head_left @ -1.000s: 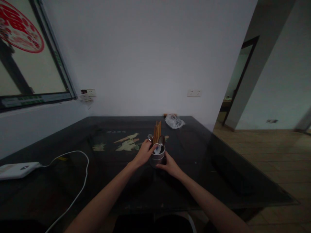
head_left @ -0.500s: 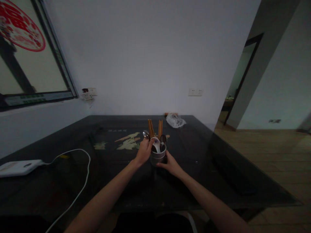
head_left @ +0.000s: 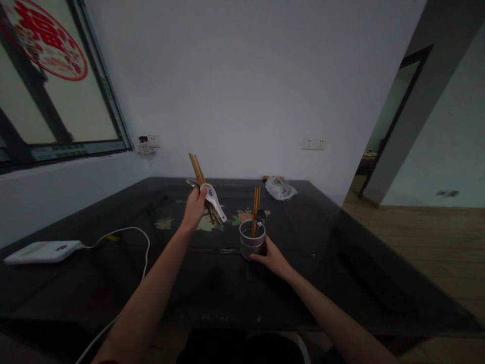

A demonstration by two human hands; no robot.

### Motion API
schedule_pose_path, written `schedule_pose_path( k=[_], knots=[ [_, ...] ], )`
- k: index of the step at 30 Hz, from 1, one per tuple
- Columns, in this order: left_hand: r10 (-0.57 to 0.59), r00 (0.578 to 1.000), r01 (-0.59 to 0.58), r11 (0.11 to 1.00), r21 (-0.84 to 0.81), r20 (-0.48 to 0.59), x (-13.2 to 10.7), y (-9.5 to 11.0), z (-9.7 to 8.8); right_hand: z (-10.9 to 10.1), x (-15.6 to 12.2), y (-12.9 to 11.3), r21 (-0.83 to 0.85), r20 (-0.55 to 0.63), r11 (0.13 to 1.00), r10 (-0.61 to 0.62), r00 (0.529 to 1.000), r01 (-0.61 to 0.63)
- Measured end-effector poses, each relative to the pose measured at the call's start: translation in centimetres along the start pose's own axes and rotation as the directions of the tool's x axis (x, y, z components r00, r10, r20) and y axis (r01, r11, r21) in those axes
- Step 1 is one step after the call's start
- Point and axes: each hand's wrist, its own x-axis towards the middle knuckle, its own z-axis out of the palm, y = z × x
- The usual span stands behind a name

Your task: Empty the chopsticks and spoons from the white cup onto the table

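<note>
My left hand point(head_left: 194, 208) is closed around a bundle raised above the table: wooden chopsticks point(head_left: 197, 170), a white ceramic spoon point(head_left: 214, 202) with a blue mark, and a metal spoon point(head_left: 192, 183) partly covered by the fingers. To the right stands a grey metal cup point(head_left: 250, 245), upright on the table. My right hand point(head_left: 273, 257) grips its right side, thumb across the front. Inside the cup lean more chopsticks point(head_left: 256, 207) and a dark-looking metal spoon point(head_left: 261, 216).
The dark glossy table point(head_left: 212, 288) carries a painted floral pattern. At the back lies a crumpled clear plastic bag point(head_left: 279, 189). On the left a white device point(head_left: 43, 252) trails a white cable point(head_left: 147, 253) over the front edge. A pale wall rises behind.
My left hand has lifted chopsticks, the ceramic spoon and a metal spoon out of the cup and moved left and up. My right hand has stayed on the cup.
</note>
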Motion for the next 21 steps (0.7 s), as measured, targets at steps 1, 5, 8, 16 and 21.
schedule_pose_path(
  k=[1, 5, 8, 16, 21],
  knots=[
    [-0.028, 0.998, 0.019, 0.986, 0.164, 0.048, 0.7, -0.8, -1.4, 0.0, 0.0, 0.0, -0.005, -0.001, 1.000, 0.001, 1.000, -0.001],
    [-0.160, 0.982, 0.035, 0.668, 0.743, 0.098, 1.9, -4.1, -5.6, 0.0, 0.0, 0.0, -0.024, 0.001, 1.000, 0.006, 1.000, -0.006],
    [-0.310, 0.950, 0.092, 0.403, 0.911, 0.041, 1.1, -6.3, -7.0, -0.1, 0.0, -0.1, -0.025, 0.003, 1.000, 0.009, 1.000, -0.009],
    [-0.478, 0.877, 0.052, 0.205, 0.977, 0.053, -0.7, -9.2, -7.8, -0.2, 0.0, 0.5, -0.085, 0.000, 0.996, 0.019, 1.000, -0.019],
    [-0.517, 0.851, 0.027, 0.225, 0.974, 0.096, -0.7, -10.5, -7.4, -0.2, 0.0, 0.5, -0.092, 0.003, 0.995, 0.027, 1.000, -0.026]
  ],
)
